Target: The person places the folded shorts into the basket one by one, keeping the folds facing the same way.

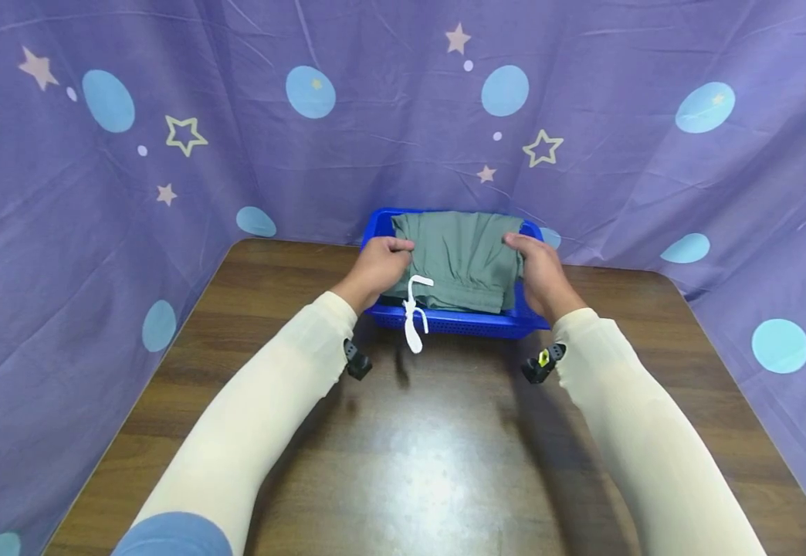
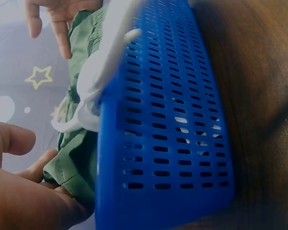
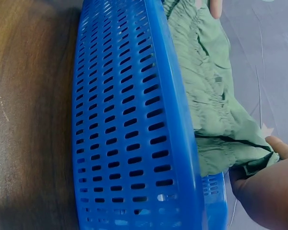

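Note:
A folded green drawstring garment point(image 1: 469, 259), shorts or trousers, lies in a blue plastic basket point(image 1: 475, 326). Its gathered waistband faces me, and a white drawstring point(image 1: 412, 337) hangs over the basket's front rim. My left hand point(image 1: 380, 266) is at the garment's left side; in the left wrist view its thumb point(image 2: 19, 140) stands off the cloth while the fingers touch beneath it. On the right side, my right hand point(image 1: 542, 270) touches the cloth edge, thumb extended over it in the head view. The left wrist view shows that thumb and fingers spread apart. The cloth partly hides both hands' fingers.
The basket stands at the back of a brown wooden table point(image 1: 403, 432), close to a purple curtain point(image 1: 403, 154) with stars and dots. Slotted walls show pale items inside the basket, too obscured to name. Bare tabletop lies between my forearms.

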A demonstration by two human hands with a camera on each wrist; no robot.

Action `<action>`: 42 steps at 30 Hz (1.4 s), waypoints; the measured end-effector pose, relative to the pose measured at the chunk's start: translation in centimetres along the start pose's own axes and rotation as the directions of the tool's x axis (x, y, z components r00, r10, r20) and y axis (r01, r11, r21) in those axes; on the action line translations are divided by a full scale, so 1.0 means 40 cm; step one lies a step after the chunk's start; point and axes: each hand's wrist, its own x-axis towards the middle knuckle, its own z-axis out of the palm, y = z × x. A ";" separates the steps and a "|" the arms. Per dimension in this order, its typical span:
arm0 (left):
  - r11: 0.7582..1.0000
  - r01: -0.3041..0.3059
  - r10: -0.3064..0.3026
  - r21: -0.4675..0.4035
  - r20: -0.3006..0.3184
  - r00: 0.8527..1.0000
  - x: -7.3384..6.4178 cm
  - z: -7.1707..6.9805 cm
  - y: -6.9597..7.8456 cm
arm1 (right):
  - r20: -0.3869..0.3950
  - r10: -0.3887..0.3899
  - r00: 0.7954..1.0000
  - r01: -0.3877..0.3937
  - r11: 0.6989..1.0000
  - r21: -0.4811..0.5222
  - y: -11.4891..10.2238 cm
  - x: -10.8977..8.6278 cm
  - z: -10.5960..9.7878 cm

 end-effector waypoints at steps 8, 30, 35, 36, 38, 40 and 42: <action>1.000 0.011 -0.011 0.013 0.036 0.999 0.016 0.009 -0.008 | 0.061 0.064 0.996 -0.072 0.986 0.150 0.015 0.013 0.015; 0.994 0.057 -0.067 0.089 0.112 0.991 0.009 0.022 -0.044 | 0.164 0.185 0.969 -0.195 0.980 0.044 0.069 0.019 -0.015; 0.992 0.045 -0.054 0.118 0.076 0.996 0.008 0.025 -0.050 | 0.154 0.204 0.967 -0.208 0.978 0.007 0.080 0.021 -0.014; 0.992 0.040 -0.048 0.120 0.067 0.997 0.009 0.025 -0.051 | 0.150 0.204 0.967 -0.206 0.979 -0.004 0.081 0.021 -0.014; 0.992 0.035 -0.042 0.121 0.053 0.998 0.009 0.025 -0.053 | 0.135 0.201 0.970 -0.199 0.980 -0.029 0.083 0.023 -0.016; 0.992 0.027 -0.032 0.123 0.040 0.999 0.007 0.026 -0.055 | 0.118 0.198 0.973 -0.195 0.980 -0.037 0.084 0.024 -0.019; 0.991 0.022 -0.026 0.134 0.031 0.999 0.006 0.027 -0.057 | 0.095 0.204 0.974 -0.202 0.979 -0.030 0.084 0.026 -0.023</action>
